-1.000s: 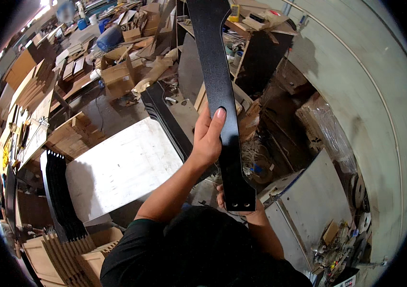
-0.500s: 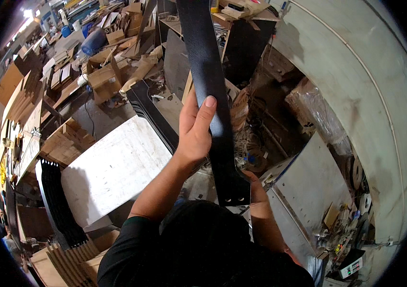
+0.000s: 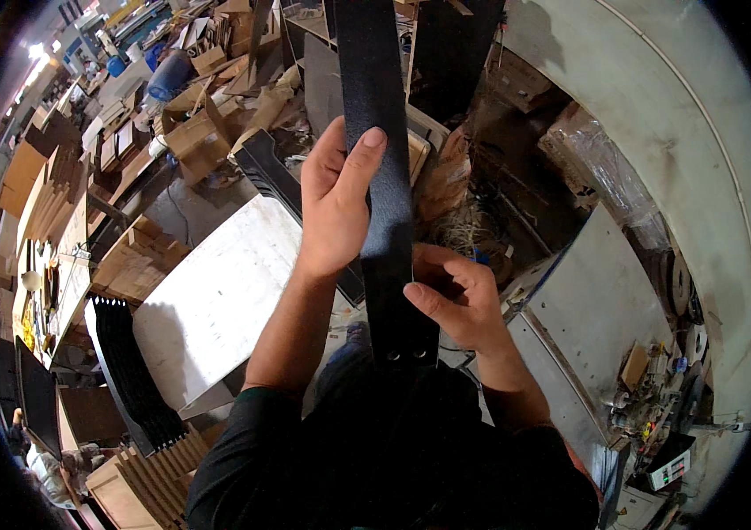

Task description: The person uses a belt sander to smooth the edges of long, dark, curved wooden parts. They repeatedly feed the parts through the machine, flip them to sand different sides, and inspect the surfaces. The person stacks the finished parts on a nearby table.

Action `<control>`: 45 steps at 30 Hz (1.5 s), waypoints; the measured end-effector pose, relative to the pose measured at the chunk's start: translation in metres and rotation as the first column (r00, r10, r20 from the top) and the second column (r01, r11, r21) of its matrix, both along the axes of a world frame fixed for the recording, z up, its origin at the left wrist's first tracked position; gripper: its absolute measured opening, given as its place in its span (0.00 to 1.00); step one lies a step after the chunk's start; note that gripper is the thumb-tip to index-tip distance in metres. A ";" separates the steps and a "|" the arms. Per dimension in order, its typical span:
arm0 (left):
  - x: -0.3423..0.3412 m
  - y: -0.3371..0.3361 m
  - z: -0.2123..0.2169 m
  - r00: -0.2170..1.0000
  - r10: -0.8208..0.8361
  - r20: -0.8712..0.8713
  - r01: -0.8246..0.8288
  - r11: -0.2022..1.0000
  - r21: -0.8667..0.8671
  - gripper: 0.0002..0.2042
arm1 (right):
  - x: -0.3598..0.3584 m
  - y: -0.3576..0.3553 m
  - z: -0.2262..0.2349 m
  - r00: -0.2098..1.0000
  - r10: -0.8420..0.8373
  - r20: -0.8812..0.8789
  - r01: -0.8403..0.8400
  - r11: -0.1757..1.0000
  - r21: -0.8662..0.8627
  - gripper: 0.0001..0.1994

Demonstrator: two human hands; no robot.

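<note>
Black strip: your left hand wrapped its fingers around the left edge toward 12 o'clock, your right hand pinched it lower; grips that spread steadied it.

A cluttered workshop or small factory floor, by the look of it; flattened cardboard boxes lie heaped across the concrete, with stacks of cut brown boards along the left; a pale worktable stands in the middle, black ribbed panels leaning beside it; a blue barrel sits farther back; grey metal sheets and small scattered tools crowd the right side.
</note>
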State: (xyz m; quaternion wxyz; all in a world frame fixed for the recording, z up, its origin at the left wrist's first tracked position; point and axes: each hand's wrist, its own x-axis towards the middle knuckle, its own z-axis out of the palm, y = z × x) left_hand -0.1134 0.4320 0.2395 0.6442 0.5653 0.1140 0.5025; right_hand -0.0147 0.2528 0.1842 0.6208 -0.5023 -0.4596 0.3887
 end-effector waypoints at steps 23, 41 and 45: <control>-0.005 -0.005 0.027 0.976 0.094 0.195 -0.090 0.995 -0.030 0.14 | -0.003 0.033 -0.002 0.988 0.142 -0.058 -0.142 0.990 -0.001 0.26; -0.017 -0.023 -0.023 0.997 0.028 0.067 -0.034 0.995 0.095 0.26 | -0.053 0.021 -0.029 0.987 -0.139 0.085 0.136 0.990 0.036 0.21; -0.020 -0.023 -0.023 0.998 0.062 0.027 -0.065 0.991 0.117 0.27 | -0.054 0.013 -0.022 0.987 -0.098 0.125 0.115 0.984 -0.138 0.24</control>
